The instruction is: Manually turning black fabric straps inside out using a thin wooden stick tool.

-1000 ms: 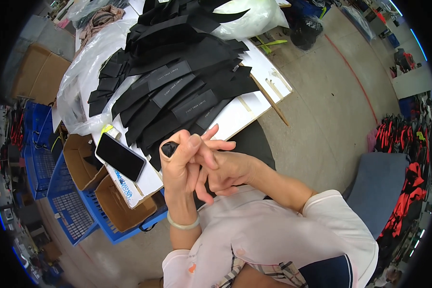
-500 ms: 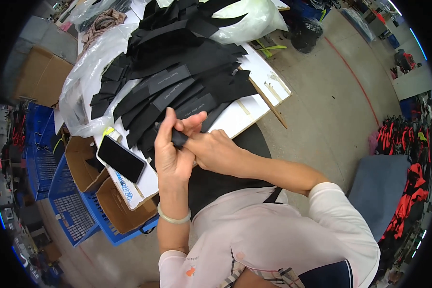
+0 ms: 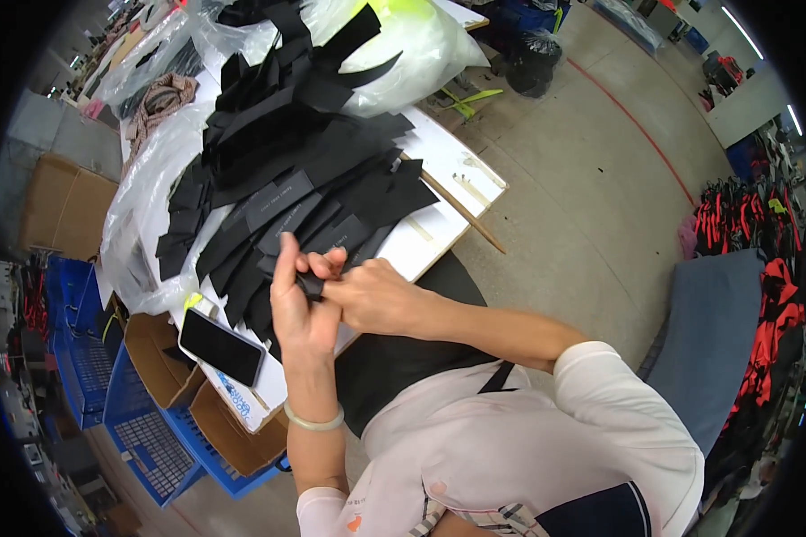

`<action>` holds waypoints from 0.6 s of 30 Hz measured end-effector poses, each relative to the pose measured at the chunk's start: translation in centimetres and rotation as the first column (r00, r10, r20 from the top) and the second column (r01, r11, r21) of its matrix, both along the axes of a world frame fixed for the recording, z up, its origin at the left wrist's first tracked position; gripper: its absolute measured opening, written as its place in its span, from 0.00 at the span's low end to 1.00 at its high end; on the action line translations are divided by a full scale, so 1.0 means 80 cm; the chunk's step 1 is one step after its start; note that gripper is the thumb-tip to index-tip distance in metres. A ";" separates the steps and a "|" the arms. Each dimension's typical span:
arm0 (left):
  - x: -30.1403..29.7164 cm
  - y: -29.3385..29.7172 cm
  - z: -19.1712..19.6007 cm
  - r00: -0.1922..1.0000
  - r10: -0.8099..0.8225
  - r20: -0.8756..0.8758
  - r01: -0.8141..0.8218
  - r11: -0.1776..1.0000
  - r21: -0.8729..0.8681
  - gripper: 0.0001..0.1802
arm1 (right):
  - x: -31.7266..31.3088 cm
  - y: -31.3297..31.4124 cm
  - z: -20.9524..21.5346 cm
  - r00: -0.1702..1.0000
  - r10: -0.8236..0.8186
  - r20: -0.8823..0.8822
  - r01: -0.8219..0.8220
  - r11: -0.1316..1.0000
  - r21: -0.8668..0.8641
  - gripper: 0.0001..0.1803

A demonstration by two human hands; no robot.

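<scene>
My left hand (image 3: 303,309) and my right hand (image 3: 376,297) meet over the near edge of the table. Between them shows a small dark bit of a black fabric piece (image 3: 312,285); my fingers hide most of it. The left hand curls round it, thumb and fingers partly raised. The right hand's fingers are bent closed against it, beside the left palm. Just beyond lies a spread pile of black fabric pieces (image 3: 282,201), some with pale print. A smartphone (image 3: 221,347) with a dark screen rests at the table's corner, left of my left hand.
The white table (image 3: 470,183) carries a wooden stick (image 3: 461,210) on its right edge and clear plastic bags (image 3: 139,219) on its left. Blue crates (image 3: 152,447) and open cardboard boxes (image 3: 233,434) stand below to the left. Red-and-black goods (image 3: 734,224) hang at the right.
The table and its pile sit lower and further left in the view. My hands stay together on the black fabric piece, and less of it shows between them.
</scene>
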State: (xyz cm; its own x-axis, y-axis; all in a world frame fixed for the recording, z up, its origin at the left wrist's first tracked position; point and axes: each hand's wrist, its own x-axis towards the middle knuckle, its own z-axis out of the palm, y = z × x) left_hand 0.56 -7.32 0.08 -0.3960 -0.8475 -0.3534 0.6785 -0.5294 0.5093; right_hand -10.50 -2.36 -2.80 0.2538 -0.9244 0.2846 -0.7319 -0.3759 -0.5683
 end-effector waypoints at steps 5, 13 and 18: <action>0.016 -0.034 0.019 0.987 0.114 -0.115 -0.093 0.980 0.175 0.22 | -0.141 0.052 -0.033 0.753 -0.658 -0.002 0.641 0.734 -0.224 0.20; -0.013 -0.033 0.011 0.951 0.053 -0.303 0.051 0.944 0.325 0.25 | -0.225 0.143 -0.072 0.600 -0.774 0.200 0.722 0.632 0.280 0.10; 0.001 -0.043 0.015 0.946 0.121 -0.299 -0.017 0.944 0.330 0.23 | -0.211 0.230 -0.016 0.544 -0.726 0.421 0.592 0.688 0.420 0.10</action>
State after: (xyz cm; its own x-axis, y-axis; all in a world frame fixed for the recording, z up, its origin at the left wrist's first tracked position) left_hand 0.67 -10.79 1.31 -0.4747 -0.7391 -0.4780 0.8152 -0.5740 0.0779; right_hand -27.38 16.07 -4.06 -0.5785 -0.8140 -0.0523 -0.2830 0.2604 -0.9231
